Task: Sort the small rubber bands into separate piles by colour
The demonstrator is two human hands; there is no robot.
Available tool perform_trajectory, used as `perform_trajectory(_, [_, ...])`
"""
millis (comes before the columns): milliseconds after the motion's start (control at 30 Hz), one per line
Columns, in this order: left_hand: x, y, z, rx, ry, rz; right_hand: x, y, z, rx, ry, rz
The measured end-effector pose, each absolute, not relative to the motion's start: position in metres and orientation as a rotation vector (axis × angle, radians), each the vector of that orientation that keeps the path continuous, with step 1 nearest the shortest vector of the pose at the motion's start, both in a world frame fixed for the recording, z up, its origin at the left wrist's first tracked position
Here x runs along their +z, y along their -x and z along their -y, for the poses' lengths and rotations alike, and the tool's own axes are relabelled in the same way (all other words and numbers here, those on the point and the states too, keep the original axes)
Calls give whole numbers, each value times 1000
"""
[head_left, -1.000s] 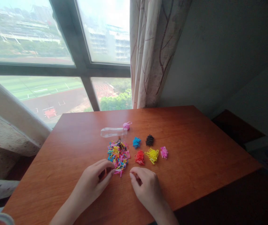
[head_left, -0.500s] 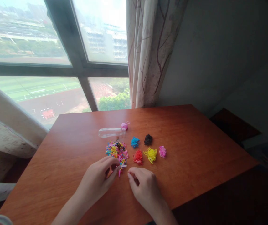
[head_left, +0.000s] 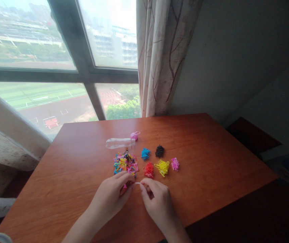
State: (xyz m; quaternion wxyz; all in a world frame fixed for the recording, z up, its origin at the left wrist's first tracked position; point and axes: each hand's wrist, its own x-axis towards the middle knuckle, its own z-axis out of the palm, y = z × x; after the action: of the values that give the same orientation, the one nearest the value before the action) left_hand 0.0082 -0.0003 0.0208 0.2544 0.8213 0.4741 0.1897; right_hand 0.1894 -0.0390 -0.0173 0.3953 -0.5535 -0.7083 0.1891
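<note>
A mixed heap of small coloured rubber bands (head_left: 125, 162) lies on the wooden table (head_left: 210, 158). Sorted little piles sit to its right: blue (head_left: 146, 154), black (head_left: 159, 151), red (head_left: 149, 169), yellow (head_left: 163, 167) and pink (head_left: 175, 164). My left hand (head_left: 112, 197) is curled at the heap's near edge, fingertips pinched on a pale band (head_left: 137, 183). My right hand (head_left: 156, 202) pinches the same band's other end, so it stretches between both hands just in front of the red pile.
A clear empty bottle (head_left: 119, 143) lies on its side behind the heap, its pink cap (head_left: 134, 135) beside it. A patterned curtain (head_left: 162, 57) hangs at the table's far edge by the window. A dark side table (head_left: 251, 135) stands at the right.
My left hand has slid right along the heap's near edge and my right hand has moved up to meet it. A pale band is now pinched between both.
</note>
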Motion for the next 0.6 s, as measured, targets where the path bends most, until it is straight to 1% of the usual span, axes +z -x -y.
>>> perform_trajectory(200, [16, 6, 4, 533, -2267, -1328, -23, -221, 35, 399, 1468, 1680])
perform_trajectory(433, [6, 25, 9, 621, -2251, -1366, -36, -301, 22, -15, 1732, 1551])
perform_trajectory(600, [7, 28, 10, 657, -2214, -1378, -39, -315, 20, -45, 1823, 1611])
